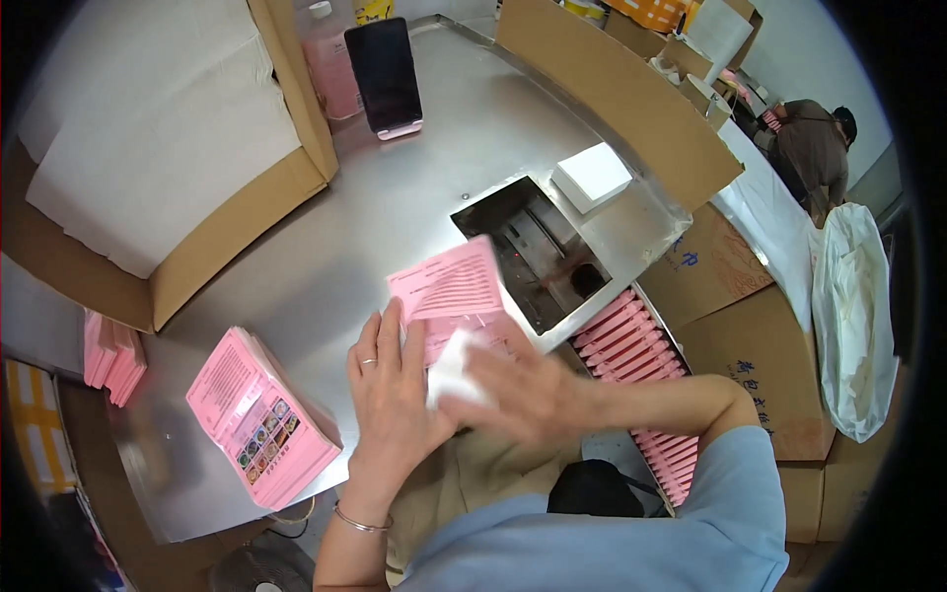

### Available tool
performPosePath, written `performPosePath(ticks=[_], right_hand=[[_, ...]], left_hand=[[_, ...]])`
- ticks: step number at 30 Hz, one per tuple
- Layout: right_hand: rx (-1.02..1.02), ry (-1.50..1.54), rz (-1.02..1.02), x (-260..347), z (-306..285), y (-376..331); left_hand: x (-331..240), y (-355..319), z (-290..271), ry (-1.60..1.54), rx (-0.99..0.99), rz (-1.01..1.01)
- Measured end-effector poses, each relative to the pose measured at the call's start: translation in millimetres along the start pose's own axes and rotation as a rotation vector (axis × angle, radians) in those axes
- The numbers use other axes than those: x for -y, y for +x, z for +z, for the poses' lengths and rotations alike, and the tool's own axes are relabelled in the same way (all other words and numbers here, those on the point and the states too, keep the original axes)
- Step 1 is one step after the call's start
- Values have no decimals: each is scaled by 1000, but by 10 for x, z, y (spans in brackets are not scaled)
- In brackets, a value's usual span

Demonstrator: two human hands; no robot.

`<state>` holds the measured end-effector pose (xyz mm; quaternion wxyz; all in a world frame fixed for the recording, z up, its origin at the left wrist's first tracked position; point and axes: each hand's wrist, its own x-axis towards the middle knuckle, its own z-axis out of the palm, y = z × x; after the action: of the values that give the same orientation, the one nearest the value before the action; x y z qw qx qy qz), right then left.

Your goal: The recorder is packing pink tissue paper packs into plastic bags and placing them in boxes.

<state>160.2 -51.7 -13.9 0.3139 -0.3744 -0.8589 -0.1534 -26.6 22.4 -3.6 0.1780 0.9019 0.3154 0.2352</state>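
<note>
My left hand (393,390) holds a pink flat carton (449,284) up by its lower edge, the carton tilted over the steel table (326,266). My right hand (528,390) crosses in front, blurred, gripping a white packet (454,367) against the carton's lower end. A ring sits on my left hand and a bracelet on that wrist. Just beyond the carton is a sunken machine opening (538,252) in the table.
A stack of pink flat cartons (261,419) lies at left. Finished pink boxes (636,340) line a chute at right. A white stack (592,176), a propped phone (385,74), a pink bottle (330,59) and cardboard boxes (168,138) surround. Another person (814,148) stands far right.
</note>
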Motion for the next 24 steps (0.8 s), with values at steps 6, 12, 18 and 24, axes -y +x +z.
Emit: performPosePath(ticks=[6, 12, 18, 24], right_hand=[[598, -166, 139, -371, 292, 563], [23, -770, 682, -1361, -299, -67], [-15, -529, 766, -1777, -261, -478], [-111, -413, 771, -1763, -326, -463]], left_hand=[[-162, 215, 164, 33, -213, -170], [-175, 65, 156, 403, -121, -109], [-203, 178, 156, 364, -199, -91], [-238, 135, 223, 358, -92, -85]])
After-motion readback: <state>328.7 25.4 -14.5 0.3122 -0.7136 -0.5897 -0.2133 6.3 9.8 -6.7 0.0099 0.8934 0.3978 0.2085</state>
